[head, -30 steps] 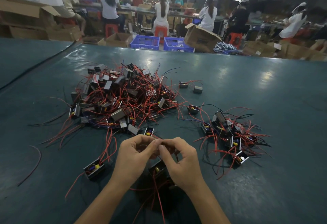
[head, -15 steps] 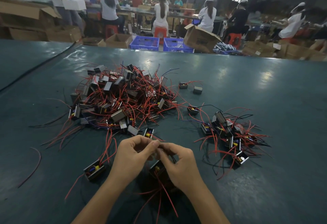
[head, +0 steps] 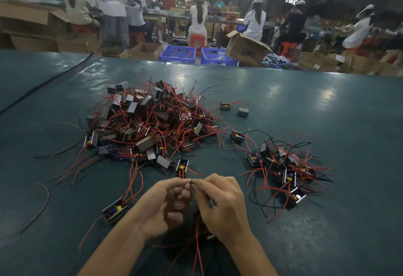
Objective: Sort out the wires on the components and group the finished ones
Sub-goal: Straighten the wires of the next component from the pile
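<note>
**A:** Where is the piece that is being worked on?

**B:** It is sitting low in the middle of the frame: a dark component (head: pixel 209 236), mostly hidden under the right hand (head: pixel 220 207). Its red wires (head: pixel 197 247) are trailing toward the bottom edge. I cannot tell whether it is resting on the table or hanging.

**A:** And what are the hands doing?

**B:** Both are pinching. The left hand (head: pixel 161 206) and the right are bringing thumb and forefinger tips together just above the component. They are gripping what looks like thin wire ends, though the ends are too small to tell apart. The other fingers are curling loosely.

**A:** So how should this step be handled?

**B:** I am reading it as straightening or pairing the leads. The person is best off pinching close to the tips and drawing each wire out under light tension, so the leads are not crossing. Pulling hard is risking strain where a wire is entering the body.

**A:** Where is it going once done?

**B:** Probably to the smaller group (head: pixel 281 166) lying at the right of the frame on the green table (head: pixel 338 112). That group is well apart from the big tangled pile (head: pixel 150 127) at centre left. Laying the piece down with its wires pointing one way is keeping that group from knotting.
</note>
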Demonstrator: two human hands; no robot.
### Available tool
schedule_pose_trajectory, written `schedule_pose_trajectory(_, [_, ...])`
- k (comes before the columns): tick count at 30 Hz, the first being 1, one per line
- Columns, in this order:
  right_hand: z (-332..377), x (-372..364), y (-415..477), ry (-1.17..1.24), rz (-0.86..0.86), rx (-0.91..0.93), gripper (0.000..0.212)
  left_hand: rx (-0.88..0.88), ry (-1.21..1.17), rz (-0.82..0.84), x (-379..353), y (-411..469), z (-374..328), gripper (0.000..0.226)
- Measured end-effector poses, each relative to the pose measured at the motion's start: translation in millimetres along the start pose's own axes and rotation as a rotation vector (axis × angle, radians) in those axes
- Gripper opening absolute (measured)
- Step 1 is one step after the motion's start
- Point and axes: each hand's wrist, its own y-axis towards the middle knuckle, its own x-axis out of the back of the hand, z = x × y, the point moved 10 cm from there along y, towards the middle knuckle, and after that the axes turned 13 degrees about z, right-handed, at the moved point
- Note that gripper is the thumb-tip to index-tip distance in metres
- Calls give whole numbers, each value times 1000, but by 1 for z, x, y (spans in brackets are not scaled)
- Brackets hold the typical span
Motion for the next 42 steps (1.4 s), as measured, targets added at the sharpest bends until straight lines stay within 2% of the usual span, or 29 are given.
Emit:
schedule_pose_trajectory(2, [-12,-3,0,148,38,-95,17,-109,154,-52,2,-1,-12,20])
schedule_pose_trajectory(4, [-26,-9,-1,346,84,-193,14,-342,545,-166,1,-10,-41,25])
schedule_pose_trajectory(6, [-34,-14,-1,512,122,-250,14,-579,901,-217,-14,-25,-64,20])
schedule_pose_trajectory(12, [-42,-27,-3,822,192,-369,16,-972,1355,-141,-48,-50,-78,4])
schedule_pose_trajectory(15, [-42,-28,-4,852,201,-382,15,-1043,1535,-169,-55,-54,-75,9])
schedule_pose_trajectory(18, [-37,-20,-1,668,174,-295,12,-927,1533,-260,-47,-51,-77,8])
schedule_pose_trajectory(22, [-23,-10,1,234,142,-129,8,-525,1234,-332,-14,-28,-70,23])
schedule_pose_trajectory(24, [-12,-4,1,83,88,-33,10,-289,822,-260,5,-16,-51,31])
schedule_pose_trajectory(27, [-2,4,1,-18,-6,62,14,2,149,-9,2,-7,-10,23])
schedule_pose_trajectory(29, [-2,5,1,8,-17,58,14,28,-13,95,-7,-6,-2,20])
schedule_pose_trajectory(30, [-5,3,0,54,-4,29,15,6,33,101,-8,-4,-4,21])
schedule_pose_trajectory(32, [-15,-2,0,204,40,-72,16,-125,335,23,-5,-4,-20,25])
schedule_pose_trajectory(36, [-30,-10,1,528,97,-206,16,-574,952,-139,-17,-23,-65,13])
schedule_pose_trajectory(38, [-33,-13,1,625,120,-231,14,-739,1113,-136,-26,-35,-73,13])
schedule_pose_trajectory(42, [-36,-20,0,711,160,-282,15,-946,1413,-98,-47,-50,-78,12])
